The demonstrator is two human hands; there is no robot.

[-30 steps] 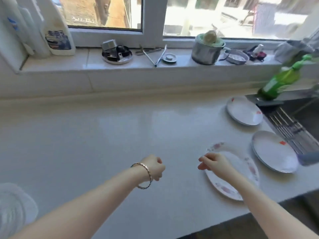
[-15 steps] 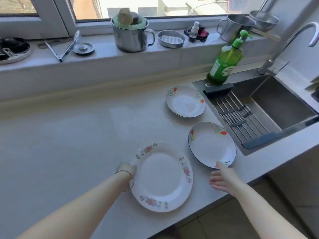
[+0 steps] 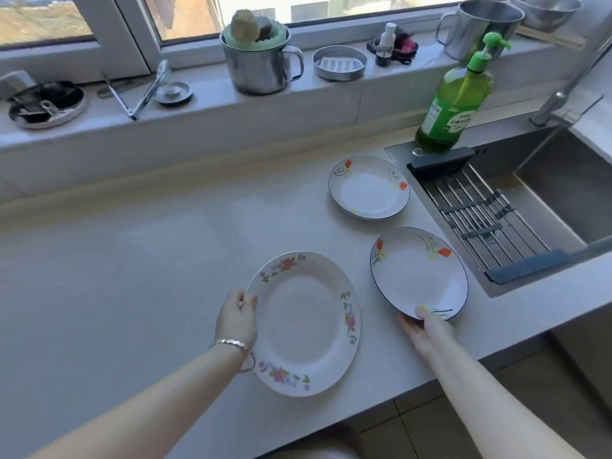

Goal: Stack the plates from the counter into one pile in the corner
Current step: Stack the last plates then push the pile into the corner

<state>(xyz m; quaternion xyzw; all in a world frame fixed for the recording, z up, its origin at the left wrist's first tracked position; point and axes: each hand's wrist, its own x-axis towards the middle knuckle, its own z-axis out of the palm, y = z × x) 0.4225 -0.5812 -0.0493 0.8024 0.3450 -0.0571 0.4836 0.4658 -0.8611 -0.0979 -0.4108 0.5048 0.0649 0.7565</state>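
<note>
Gripping the left rim of the big plate with the left hand: thumb curling over the top edge, fingers hidden beneath, most likely so as to get purchase for lifting it off the counter. Resting flat near the front edge of that counter, this plate; white, wide-rimmed, carrying pink and purple flower sprays at three spots round the rim.

Reaching further right, the right hand taking the near rim of the small plate, thumb lying on the rim's upper face, fingers slipping underneath and out of sight, so holding rather than merely touching, as far as can be judged. Tilting slightly, perhaps, though hard telling. White again, with a thin dark edge line and orange flowers.

Sitting behind it, apart and untouched, a second small plate of the same pattern, just beside the sink. Not yet stacking anything; all three lying separately.
</note>
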